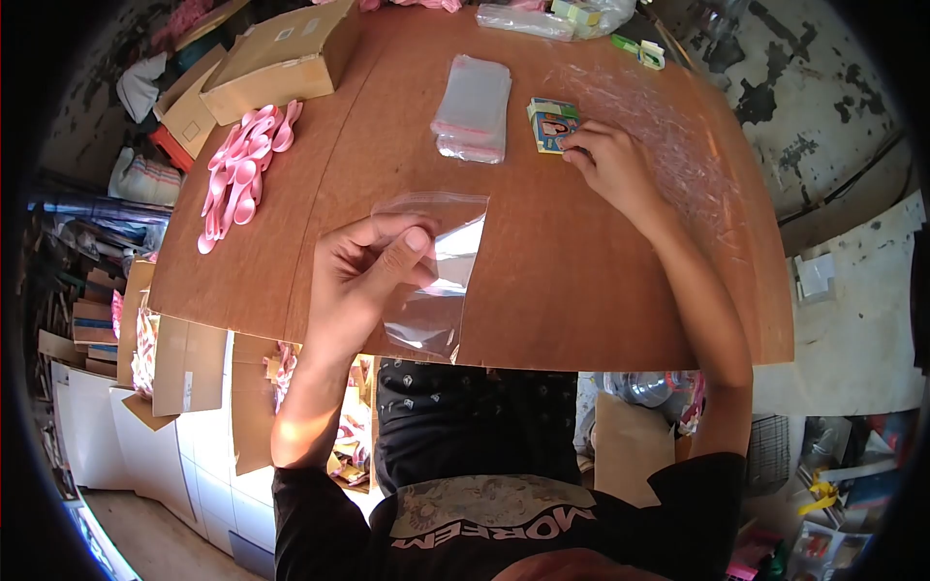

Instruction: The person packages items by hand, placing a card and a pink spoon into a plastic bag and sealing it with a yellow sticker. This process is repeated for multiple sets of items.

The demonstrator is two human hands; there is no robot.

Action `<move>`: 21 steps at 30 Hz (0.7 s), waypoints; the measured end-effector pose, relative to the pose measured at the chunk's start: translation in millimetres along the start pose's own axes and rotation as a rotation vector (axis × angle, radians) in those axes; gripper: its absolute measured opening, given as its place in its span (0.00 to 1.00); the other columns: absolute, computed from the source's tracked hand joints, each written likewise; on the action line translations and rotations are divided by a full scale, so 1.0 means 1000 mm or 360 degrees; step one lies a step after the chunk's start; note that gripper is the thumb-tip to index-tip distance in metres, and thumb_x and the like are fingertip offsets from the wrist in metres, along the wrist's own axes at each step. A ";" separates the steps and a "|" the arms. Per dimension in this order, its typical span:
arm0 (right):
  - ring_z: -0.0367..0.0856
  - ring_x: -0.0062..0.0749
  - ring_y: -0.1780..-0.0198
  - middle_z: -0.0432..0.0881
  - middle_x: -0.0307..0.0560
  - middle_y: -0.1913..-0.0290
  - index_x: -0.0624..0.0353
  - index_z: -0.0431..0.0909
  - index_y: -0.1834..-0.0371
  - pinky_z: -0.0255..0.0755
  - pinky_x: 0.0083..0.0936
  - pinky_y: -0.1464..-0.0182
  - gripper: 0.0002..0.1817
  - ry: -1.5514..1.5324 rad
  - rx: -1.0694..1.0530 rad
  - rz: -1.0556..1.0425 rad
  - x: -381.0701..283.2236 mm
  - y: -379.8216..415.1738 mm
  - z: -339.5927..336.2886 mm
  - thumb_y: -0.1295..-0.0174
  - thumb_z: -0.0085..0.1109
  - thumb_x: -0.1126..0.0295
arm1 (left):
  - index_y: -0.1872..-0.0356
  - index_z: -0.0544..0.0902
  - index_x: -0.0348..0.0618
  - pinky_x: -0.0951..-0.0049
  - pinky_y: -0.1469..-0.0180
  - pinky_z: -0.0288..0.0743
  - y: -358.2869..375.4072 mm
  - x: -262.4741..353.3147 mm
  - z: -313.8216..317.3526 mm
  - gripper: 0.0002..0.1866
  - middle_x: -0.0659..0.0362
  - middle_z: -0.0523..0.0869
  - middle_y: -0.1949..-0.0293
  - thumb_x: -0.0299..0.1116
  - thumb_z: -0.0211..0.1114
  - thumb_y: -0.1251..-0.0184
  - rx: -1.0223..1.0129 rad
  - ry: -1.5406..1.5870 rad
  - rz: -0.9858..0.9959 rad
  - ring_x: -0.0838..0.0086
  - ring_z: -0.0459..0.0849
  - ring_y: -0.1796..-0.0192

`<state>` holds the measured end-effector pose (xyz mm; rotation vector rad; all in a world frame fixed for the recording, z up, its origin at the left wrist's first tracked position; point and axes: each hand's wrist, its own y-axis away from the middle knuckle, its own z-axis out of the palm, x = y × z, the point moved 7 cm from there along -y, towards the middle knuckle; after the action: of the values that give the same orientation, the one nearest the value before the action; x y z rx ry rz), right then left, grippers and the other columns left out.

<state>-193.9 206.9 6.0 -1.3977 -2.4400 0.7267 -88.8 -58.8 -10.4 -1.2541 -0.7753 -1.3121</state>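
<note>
My left hand point(380, 266) pinches a clear plastic bag point(426, 324) between thumb and fingers, near the table's front edge. The bag hangs flat and looks empty, with light glinting off it. Farther right, my right hand point(605, 160) has its thumb and fingertips closed on the right edge of a small stack of colourful printed cards point(549, 126). Whether one card or several is pinched is hidden by the fingers. Between the hands and farther back lies a stack of clear plastic bags point(473, 102) with pinkish edges. Pink plastic spoons point(242, 169) are heaped at the left.
A cardboard box point(281, 63) sits at the table's back left. Plastic packs point(528, 21) and a small green-and-white carton point(639, 50) lie along the back. Crumpled clear film point(683, 155) covers the right side of the brown table point(562, 290). Open cartons point(189, 363) stand below left.
</note>
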 end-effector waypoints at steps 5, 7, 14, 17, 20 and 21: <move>0.82 0.39 0.68 0.83 0.44 0.67 0.57 0.82 0.63 0.76 0.30 0.63 0.06 0.0014 0.0348 0.0093 -0.021 0.000 -0.048 0.43 0.64 0.70 | 0.62 0.85 0.31 0.80 0.67 0.81 -0.005 -0.008 -0.016 0.09 0.55 0.87 0.67 0.30 0.66 0.34 0.0146 -0.0060 -0.0241 0.78 0.85 0.68; 0.83 0.34 0.69 0.84 0.43 0.67 0.59 0.82 0.63 0.76 0.26 0.64 0.06 -0.0058 0.0532 0.0162 -0.041 0.004 -0.079 0.41 0.63 0.71 | 0.63 0.85 0.31 0.79 0.68 0.82 -0.007 -0.014 -0.017 0.09 0.55 0.86 0.69 0.30 0.67 0.35 0.0134 -0.0048 -0.0306 0.78 0.85 0.69; 0.79 0.15 0.64 0.84 0.42 0.62 0.68 0.81 0.61 0.73 0.14 0.62 0.06 -0.1321 0.0419 0.0353 -0.087 0.019 -0.098 0.37 0.62 0.75 | 0.60 0.85 0.30 0.79 0.64 0.83 -0.005 -0.013 0.007 0.08 0.57 0.86 0.66 0.26 0.65 0.34 -0.0091 -0.0064 -0.0338 0.81 0.83 0.65; 0.78 0.15 0.65 0.84 0.41 0.62 0.68 0.80 0.61 0.72 0.13 0.62 0.06 -0.1413 0.0400 0.0383 -0.090 0.019 -0.092 0.37 0.62 0.75 | 0.59 0.84 0.29 0.80 0.64 0.82 -0.003 -0.012 0.011 0.09 0.57 0.87 0.66 0.26 0.65 0.34 -0.0130 -0.0079 -0.0284 0.82 0.83 0.65; 0.78 0.15 0.65 0.83 0.40 0.63 0.68 0.80 0.61 0.73 0.13 0.62 0.06 -0.1428 0.0374 0.0360 -0.093 0.018 -0.092 0.37 0.62 0.75 | 0.58 0.84 0.30 0.81 0.65 0.82 -0.003 -0.013 0.009 0.10 0.57 0.87 0.66 0.28 0.66 0.35 -0.0111 -0.0099 -0.0259 0.81 0.84 0.67; 0.78 0.15 0.65 0.84 0.41 0.63 0.68 0.80 0.61 0.72 0.13 0.63 0.06 -0.1408 0.0423 0.0327 -0.096 0.020 -0.096 0.37 0.62 0.76 | 0.58 0.85 0.31 0.82 0.67 0.82 -0.004 -0.013 0.007 0.11 0.56 0.87 0.67 0.29 0.68 0.36 -0.0097 -0.0104 -0.0242 0.80 0.85 0.69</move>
<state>-88.1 162.3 81.0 -1.4140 -2.6102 1.9865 -93.1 -48.3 -20.9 -1.3125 -0.8973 -1.4319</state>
